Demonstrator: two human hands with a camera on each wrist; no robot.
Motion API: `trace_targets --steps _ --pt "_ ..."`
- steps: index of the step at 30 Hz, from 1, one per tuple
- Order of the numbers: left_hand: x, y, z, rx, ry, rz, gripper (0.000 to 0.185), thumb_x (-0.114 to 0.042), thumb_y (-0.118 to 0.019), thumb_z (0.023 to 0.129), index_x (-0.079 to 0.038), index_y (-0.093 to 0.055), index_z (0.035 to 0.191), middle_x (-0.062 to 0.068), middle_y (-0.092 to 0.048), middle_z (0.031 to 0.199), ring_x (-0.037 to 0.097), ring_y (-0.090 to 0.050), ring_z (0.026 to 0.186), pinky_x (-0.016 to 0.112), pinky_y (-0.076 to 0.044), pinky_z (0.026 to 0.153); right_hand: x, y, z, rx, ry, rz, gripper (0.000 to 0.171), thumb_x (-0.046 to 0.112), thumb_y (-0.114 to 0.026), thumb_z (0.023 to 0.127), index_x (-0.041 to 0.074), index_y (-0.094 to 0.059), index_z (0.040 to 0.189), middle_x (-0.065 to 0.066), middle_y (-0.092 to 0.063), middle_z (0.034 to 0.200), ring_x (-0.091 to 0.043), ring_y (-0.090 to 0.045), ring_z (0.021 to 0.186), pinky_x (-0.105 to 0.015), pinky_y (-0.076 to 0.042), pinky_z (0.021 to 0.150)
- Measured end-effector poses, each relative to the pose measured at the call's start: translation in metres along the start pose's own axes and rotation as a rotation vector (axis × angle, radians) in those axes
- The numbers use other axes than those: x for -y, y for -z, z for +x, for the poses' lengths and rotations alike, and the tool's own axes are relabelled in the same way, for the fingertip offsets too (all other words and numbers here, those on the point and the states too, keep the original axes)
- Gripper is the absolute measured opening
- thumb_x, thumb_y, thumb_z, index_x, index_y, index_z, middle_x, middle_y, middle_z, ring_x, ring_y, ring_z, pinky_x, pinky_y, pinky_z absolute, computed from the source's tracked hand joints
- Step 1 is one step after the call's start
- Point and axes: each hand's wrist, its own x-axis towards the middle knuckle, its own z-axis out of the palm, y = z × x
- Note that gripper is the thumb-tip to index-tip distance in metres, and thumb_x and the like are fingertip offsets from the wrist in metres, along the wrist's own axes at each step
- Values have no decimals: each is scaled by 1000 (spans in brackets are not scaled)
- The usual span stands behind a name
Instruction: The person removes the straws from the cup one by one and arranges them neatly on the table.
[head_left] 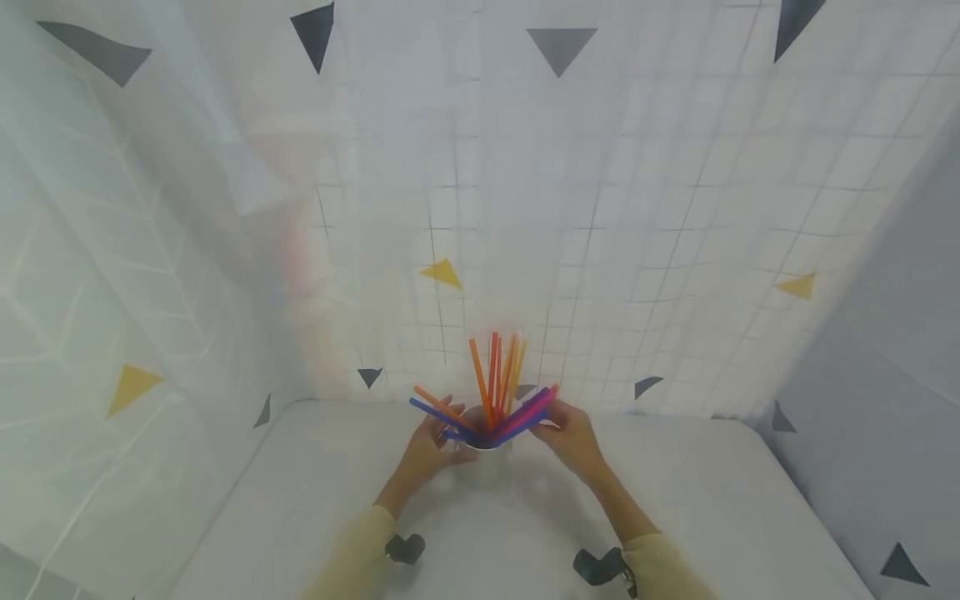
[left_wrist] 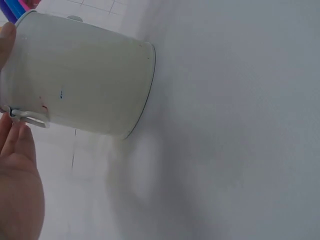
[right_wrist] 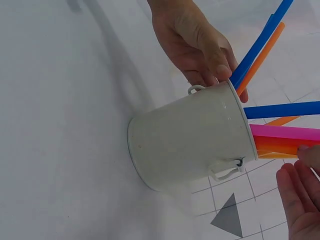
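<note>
Far along the white table (head_left: 705, 508), near its middle, stands a pale bucket (head_left: 483, 473). The left hand (head_left: 429, 448) grips its left side; the right hand (head_left: 573, 435) pinches bright straws (head_left: 534, 408) leaning out rightward.

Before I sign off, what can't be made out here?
Orange, blue and pink plastic straws, lower ends: right wrist view, hidden by the round cream metal bucket.
Right hand, its grip: right wrist view, cut off by right edge; head view, tiny.
Blue and red marks: left wrist view, too small.
</note>
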Motion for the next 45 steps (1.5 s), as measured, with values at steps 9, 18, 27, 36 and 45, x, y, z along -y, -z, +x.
trace_targets --steps 9,18,27,36,45 --pt "-3 -4 4 -42 -19 45 101 -36 -88 70 -25 -30 152 -8 -56 138 18 -49 131 43 -42 105 0 -3 -1 -15 17 12 30 20 -71 91 16 -67 120 0 -69 115 -17 -66 106 -31 -55 87" --pt "-7 -7 8 -55 -12 60 101 -37 -87 69 -33 -29 151 -11 -53 140 12 -49 130 42 -41 106 12 -6 -2 -35 -28 -5 37 25 -71 91 9 -64 124 2 -70 113 -16 -65 108 -35 -54 91" --pt "-5 -7 7 -78 -9 77 101 -39 -88 67 -30 -32 151 -11 -57 135 16 -51 129 43 -42 105 18 -6 -4 -26 8 -38 36 29 -68 92 12 -65 124 0 -70 113 -17 -65 109 -38 -54 91" --pt "-6 -8 7 -79 -21 72 99 -31 -88 70 -29 -32 151 -12 -58 134 13 -51 128 39 -42 105 44 8 -4 -78 24 -59 26 17 -66 94 7 -67 118 -7 -70 114 -22 -65 110 -37 -54 90" --pt "-5 -6 6 -71 -45 71 99 -34 -86 72 -29 -29 152 -8 -57 135 17 -51 129 41 -42 105 53 42 16 -162 136 -6 28 27 -69 92 15 -68 117 -2 -70 115 -17 -64 109 -27 -52 91"
